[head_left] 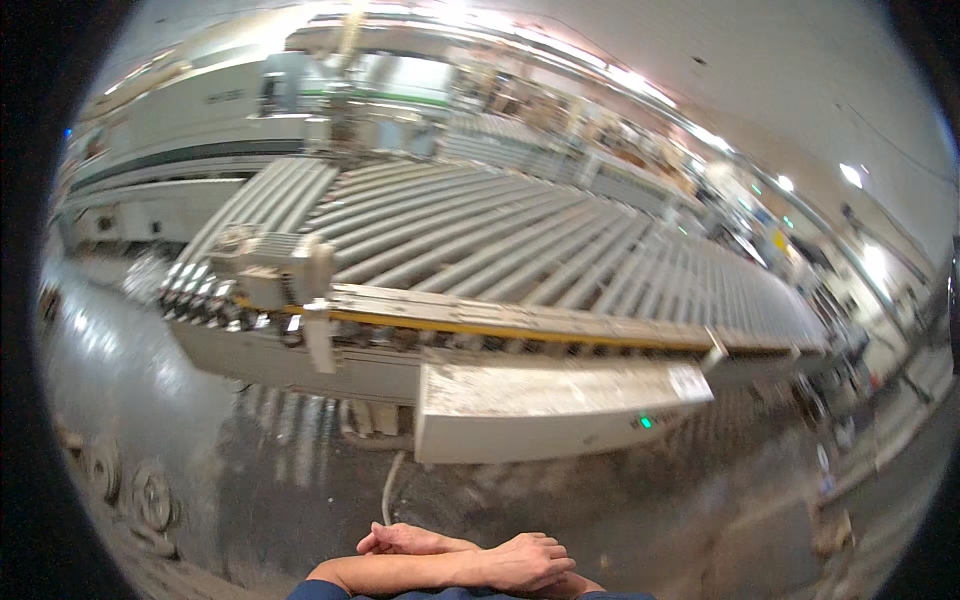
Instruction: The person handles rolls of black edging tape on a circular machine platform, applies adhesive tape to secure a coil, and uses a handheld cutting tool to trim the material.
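Note:
My forearms are crossed low in the picture, coming out of dark blue sleeves. My left hand (528, 562) lies over my right forearm (580, 585), its fingers curled down onto it. Past my left forearm (400, 574) rests my right hand (408, 539), loosely curled, with no object visible in it. Neither hand touches the machinery. In front of me, apart from the hands, is a roller conveyor (480, 240) with many grey metal rollers. A long pale box (540, 425) with a small green light is fixed along its near side.
A motor unit (275, 265) sits at the conveyor's near left corner. Behind it stands a large pale machine (200, 110). Round wheel-like parts (152, 497) lie on the dark, shiny floor (130, 370) at left. A pale hose (392, 485) runs down under the box.

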A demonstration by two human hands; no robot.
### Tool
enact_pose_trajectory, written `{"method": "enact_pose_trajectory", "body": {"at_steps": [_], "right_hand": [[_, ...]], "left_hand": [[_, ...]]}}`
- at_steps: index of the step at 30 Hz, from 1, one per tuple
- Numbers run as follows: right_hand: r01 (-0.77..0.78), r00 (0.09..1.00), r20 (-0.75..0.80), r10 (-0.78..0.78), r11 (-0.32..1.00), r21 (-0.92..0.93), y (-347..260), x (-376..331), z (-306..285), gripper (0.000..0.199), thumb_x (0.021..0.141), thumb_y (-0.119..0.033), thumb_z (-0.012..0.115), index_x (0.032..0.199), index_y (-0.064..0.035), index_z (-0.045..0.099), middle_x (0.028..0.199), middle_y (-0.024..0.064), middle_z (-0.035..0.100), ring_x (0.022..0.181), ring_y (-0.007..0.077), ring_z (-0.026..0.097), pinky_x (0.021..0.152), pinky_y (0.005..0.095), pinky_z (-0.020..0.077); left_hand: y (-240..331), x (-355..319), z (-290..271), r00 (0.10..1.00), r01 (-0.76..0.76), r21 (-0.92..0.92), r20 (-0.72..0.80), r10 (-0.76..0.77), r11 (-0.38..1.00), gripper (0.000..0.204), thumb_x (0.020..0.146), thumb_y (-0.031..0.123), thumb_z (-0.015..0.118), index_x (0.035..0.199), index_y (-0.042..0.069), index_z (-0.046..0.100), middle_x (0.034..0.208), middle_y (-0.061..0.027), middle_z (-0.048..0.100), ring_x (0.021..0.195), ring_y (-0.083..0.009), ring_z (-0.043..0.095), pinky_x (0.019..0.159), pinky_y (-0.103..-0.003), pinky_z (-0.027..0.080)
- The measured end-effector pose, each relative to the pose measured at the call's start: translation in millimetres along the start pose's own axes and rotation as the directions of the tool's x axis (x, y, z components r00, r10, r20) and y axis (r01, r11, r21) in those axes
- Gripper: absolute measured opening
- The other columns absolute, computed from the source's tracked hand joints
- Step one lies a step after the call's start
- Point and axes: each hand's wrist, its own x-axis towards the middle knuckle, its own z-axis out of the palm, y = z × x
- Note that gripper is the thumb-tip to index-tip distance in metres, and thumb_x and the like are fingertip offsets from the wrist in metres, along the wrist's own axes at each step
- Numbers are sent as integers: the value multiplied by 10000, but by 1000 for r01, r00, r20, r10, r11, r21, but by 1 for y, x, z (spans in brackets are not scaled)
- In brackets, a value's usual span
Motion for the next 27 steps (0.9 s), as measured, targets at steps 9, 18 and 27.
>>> {"method": "enact_pose_trajectory", "body": {"at_steps": [9,18,27], "right_hand": [[575,688,-570,-450,817,49,50,-151,-51,474,1035,-380,481,1248,34,572,967,70,663,871,158,616,813,308,505],[889,-233,-908,-348,302,-344,132,-372,-71,298,1013,-281,542,1115,-21,643,934,56,646,846,174,619,773,344,529],[892,-332,-940,-81,296,-341,245,-468,-121,244,1003,-212,562,1106,-15,662,905,65,671,819,166,625,760,317,519]], "left_hand": [[-2,47,88,881,-202,-315,354,312,927,351,809,214,595,1091,6,595,1050,-146,608,1015,-312,593,852,-417,478],[-17,195,20,964,-99,-640,128,232,762,375,924,272,658,1160,-18,634,1163,-175,623,1104,-391,586,954,-464,464],[36,378,-42,834,-328,-942,-251,491,75,340,918,369,622,998,40,647,979,-184,694,977,-320,641,830,-465,510]]}}
